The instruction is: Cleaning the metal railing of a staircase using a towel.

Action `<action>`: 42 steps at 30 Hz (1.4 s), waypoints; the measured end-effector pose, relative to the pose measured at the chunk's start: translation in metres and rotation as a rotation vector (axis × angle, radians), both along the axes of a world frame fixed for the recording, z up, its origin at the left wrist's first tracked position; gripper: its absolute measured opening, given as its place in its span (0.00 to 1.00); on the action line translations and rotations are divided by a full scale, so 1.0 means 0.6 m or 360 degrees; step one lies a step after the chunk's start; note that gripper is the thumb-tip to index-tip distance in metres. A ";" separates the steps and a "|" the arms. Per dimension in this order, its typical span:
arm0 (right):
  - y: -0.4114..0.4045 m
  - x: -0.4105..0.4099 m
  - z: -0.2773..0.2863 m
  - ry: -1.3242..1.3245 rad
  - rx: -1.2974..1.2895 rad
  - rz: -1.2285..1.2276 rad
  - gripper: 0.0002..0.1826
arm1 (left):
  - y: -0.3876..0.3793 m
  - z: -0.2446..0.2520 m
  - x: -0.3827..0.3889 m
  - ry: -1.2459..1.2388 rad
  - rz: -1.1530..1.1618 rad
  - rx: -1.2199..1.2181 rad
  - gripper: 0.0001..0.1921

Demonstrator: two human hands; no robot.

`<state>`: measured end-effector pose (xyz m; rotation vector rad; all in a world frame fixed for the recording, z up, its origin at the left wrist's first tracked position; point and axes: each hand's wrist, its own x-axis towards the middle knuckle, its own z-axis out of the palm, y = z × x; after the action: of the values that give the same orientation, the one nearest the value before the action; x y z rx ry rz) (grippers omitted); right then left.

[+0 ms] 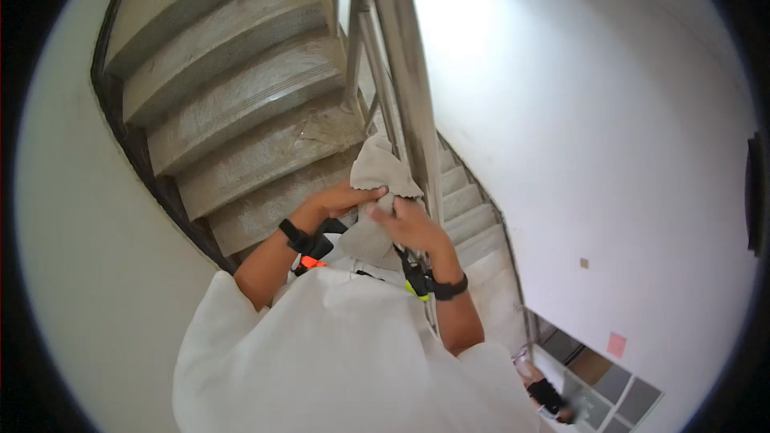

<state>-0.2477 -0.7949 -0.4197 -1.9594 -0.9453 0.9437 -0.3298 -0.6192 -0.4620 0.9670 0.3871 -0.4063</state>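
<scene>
A beige cloth (382,171) is bunched between my two hands, close to the metal handrail (404,60) of a staircase. My left hand (340,197) comes from the left, its thumb and fingers pinching the cloth at its narrowed middle. On the right side, my right hand (415,225) grips the same cloth, slightly blurred, with fingers bent around the gathered part. One end of the cloth spreads above the hands and the other hangs below them. Black straps with small devices are on both wrists.
Worn concrete steps (258,96) rise on the left beside a wall with a dark skirting (144,162). Beyond the railing, more steps (478,219) run down along a white wall (571,132). Another person (544,394) is at the lower right, near a gray-paned window frame (625,394).
</scene>
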 end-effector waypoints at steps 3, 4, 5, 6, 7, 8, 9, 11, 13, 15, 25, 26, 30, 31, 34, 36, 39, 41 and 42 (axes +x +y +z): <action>0.010 0.000 0.088 0.0022 -0.0190 0.0246 0.22 | 0.012 -0.058 -0.013 0.0246 0.0142 -0.0386 0.30; 0.023 0.000 0.117 0.0021 -0.0212 0.0274 0.22 | 0.021 -0.081 -0.020 0.0242 0.0168 -0.0410 0.30; 0.041 0.002 0.143 -0.0166 -0.0239 0.0273 0.23 | 0.033 -0.106 -0.027 0.0110 0.0204 -0.0292 0.28; 0.049 0.008 0.158 -0.0357 -0.0279 0.0264 0.23 | 0.034 -0.120 -0.028 -0.0023 0.0229 -0.0188 0.27; 0.056 0.016 0.153 -0.0510 -0.0054 -0.0074 0.23 | 0.040 -0.103 -0.032 -0.0024 0.0258 -0.0220 0.27; 0.064 0.027 0.148 -0.0654 0.0176 -0.0408 0.23 | 0.047 -0.086 -0.039 0.0018 0.0365 -0.0153 0.25; 0.082 0.044 0.159 -0.0989 0.0328 -0.0519 0.20 | 0.054 -0.076 -0.044 0.0062 0.0470 -0.0085 0.24; 0.101 0.081 0.159 -0.1341 0.0122 -0.0538 0.36 | 0.067 -0.197 -0.061 0.0089 0.0700 -0.0554 0.21; 0.121 0.105 0.142 -0.1206 0.0105 -0.0654 0.45 | 0.068 -0.256 -0.093 0.0131 0.0890 -0.1033 0.19; 0.146 0.108 0.124 -0.1110 0.0071 -0.0702 0.47 | 0.064 -0.269 -0.130 -0.0495 0.0769 0.0374 0.16; 0.192 0.115 0.069 -0.1329 0.0077 -0.0941 0.51 | 0.113 -0.282 -0.145 0.0486 0.1040 -0.0042 0.26; 0.193 0.115 0.064 -0.1299 0.0126 -0.0989 0.51 | 0.128 -0.298 -0.136 0.0508 0.1047 -0.0053 0.26; 0.180 0.123 0.057 -0.1359 0.0095 -0.1041 0.52 | 0.194 -0.313 -0.024 0.0215 0.0857 0.0705 0.25; 0.178 0.122 0.050 -0.1424 0.0051 -0.1070 0.53 | 0.207 -0.336 0.000 0.0201 0.0918 0.0911 0.24; 0.186 0.119 0.048 -0.1386 0.0149 -0.1180 0.51 | 0.247 -0.351 0.082 0.0170 0.0713 0.1474 0.22; 0.192 0.112 0.048 -0.1449 0.0086 -0.1163 0.49 | 0.269 -0.356 0.113 0.0152 0.0442 0.1837 0.21; 0.187 0.118 0.038 -0.1307 0.0094 -0.1266 0.54 | 0.289 -0.396 0.161 0.0131 -0.0123 0.1979 0.18; 0.193 0.113 0.039 -0.1194 0.0201 -0.1313 0.54 | 0.278 -0.428 0.190 0.0354 0.0102 0.2091 0.17; 0.183 0.115 0.039 -0.1242 0.0171 -0.1274 0.55 | 0.273 -0.426 0.202 0.0414 0.0223 0.2085 0.16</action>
<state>-0.1786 -0.6848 -0.3960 -2.3343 -0.4636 -0.3421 -0.2085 -0.4556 -0.7176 2.1456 1.0049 -0.1016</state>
